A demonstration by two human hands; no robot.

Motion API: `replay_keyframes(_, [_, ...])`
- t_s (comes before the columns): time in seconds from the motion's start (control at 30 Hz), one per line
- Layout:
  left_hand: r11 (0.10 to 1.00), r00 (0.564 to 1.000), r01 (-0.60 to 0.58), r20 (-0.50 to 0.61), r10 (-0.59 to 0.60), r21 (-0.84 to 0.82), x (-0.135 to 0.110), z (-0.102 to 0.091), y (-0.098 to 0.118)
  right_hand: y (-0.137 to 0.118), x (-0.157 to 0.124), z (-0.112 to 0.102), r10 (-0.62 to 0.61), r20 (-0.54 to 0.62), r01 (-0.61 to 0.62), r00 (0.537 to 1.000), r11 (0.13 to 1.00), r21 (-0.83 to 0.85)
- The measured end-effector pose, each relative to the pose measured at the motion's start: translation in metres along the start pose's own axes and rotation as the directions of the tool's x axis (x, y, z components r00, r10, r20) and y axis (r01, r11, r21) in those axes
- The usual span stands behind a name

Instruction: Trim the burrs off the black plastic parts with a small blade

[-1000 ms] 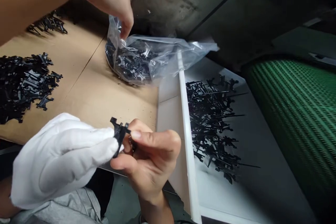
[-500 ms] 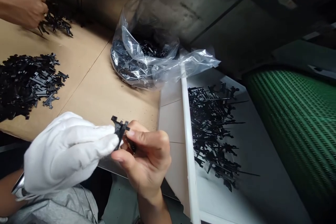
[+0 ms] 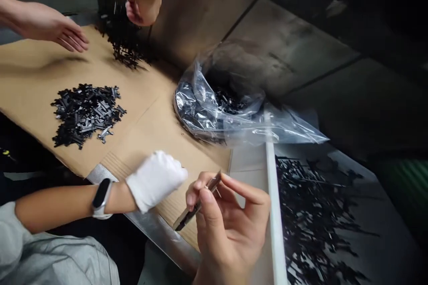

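My left hand (image 3: 155, 179), in a white glove, is closed over the cardboard sheet (image 3: 143, 138); what its fingers hold is hidden. A dark watch (image 3: 101, 197) sits on that wrist. My right hand (image 3: 227, 222) is bare and pinches a thin metal tool (image 3: 196, 207) that slants down to the left, just right of the glove. A pile of small black plastic parts (image 3: 86, 113) lies on the cardboard to the left. A clear plastic bag (image 3: 227, 113) with more black parts lies beyond my hands.
A white tray (image 3: 272, 213) at the right holds several black parts on sprues (image 3: 317, 213). Another person's hand (image 3: 55, 31) lies flat at the far left and another one (image 3: 142, 6) reaches over a far heap of black parts (image 3: 125, 46). Dark floor lies behind.
The view swung left and back. The small black part that both my hands pinched is out of sight; my gloved hand has drawn left and my right now holds the thin tool.
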State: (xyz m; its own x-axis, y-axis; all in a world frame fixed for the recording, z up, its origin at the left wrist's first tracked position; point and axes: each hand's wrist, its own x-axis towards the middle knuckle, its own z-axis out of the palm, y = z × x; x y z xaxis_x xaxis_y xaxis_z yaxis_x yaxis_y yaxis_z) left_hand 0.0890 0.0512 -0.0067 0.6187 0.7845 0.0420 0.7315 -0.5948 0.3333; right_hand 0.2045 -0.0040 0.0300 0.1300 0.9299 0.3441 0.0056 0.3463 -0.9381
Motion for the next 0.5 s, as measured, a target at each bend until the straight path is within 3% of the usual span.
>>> replay_keyframes(0.1, [1.0,1.0,-0.001,0.021,0.001,0.011,0.014,0.013,0.008,0.001,0.001,-0.001,-0.005,0.022,0.005,1.0,1.0,-0.019])
replay_keyframes(0.2, [1.0,1.0,0.003,0.022,-0.004,0.02,0.013,0.012,0.009,0.001,0.003,-0.001,-0.002,0.004,0.002,1.0,1.0,0.006])
replay_keyframes(0.37, [0.997,0.998,0.061,-0.001,-0.061,0.047,-0.003,-0.018,-0.016,0.003,0.007,-0.002,0.066,-0.057,-0.062,0.996,0.996,0.062])
replay_keyframes(0.5, [0.972,0.972,0.216,-0.111,-0.206,0.09,-0.035,-0.042,-0.054,0.006,0.01,-0.003,0.145,-0.033,-0.143,0.989,0.988,0.056])
